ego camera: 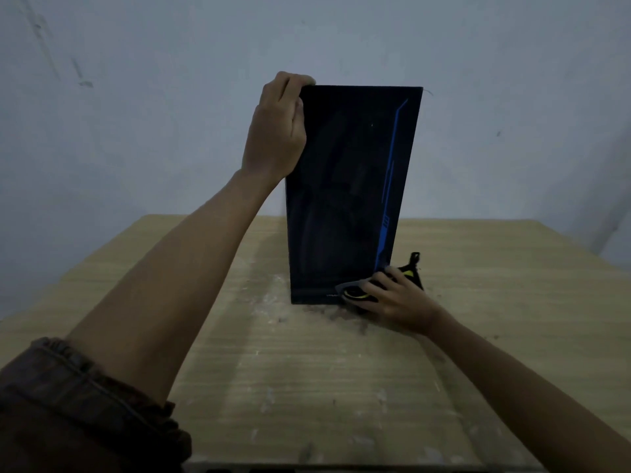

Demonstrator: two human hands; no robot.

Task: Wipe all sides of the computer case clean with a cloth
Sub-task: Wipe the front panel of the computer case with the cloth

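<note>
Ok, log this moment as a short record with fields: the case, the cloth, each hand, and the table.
case: black computer case, upright on the table, blue stripe down the right of the face toward the camera
cloth: black, yellow and grey cloth at the case's lower right corner
left hand: left hand grips the case's top left corner
right hand: right hand holds the cloth against the foot of the case
table: wooden table, pale smears and crumbs near the case
</note>
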